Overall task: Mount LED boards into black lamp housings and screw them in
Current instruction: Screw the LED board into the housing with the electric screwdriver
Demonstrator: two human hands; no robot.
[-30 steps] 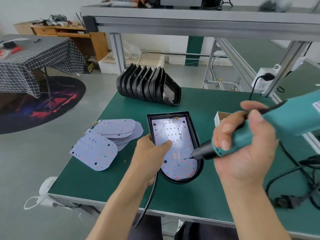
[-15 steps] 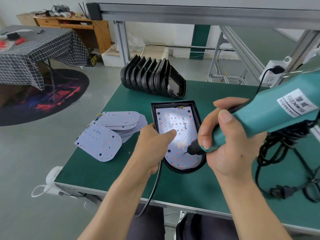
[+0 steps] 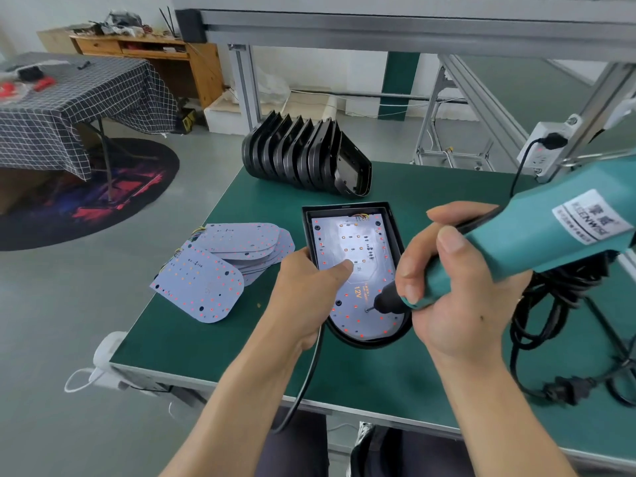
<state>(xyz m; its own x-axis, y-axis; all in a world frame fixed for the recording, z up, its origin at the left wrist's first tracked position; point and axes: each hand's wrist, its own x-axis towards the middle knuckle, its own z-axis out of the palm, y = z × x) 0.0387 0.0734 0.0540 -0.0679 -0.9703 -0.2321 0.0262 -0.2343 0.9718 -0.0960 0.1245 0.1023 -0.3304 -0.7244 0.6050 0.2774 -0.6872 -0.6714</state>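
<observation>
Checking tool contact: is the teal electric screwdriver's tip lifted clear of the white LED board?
No, the teal electric screwdriver's bit touches the white LED board near its rounded end.

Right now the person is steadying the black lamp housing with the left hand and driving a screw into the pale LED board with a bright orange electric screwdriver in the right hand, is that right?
Not quite: the head view shows a teal electric screwdriver, not an orange one. The rest holds: the left hand steadies the black lamp housing, thumb on the pale LED board, and the right hand holds the tool's tip on the board.
</observation>
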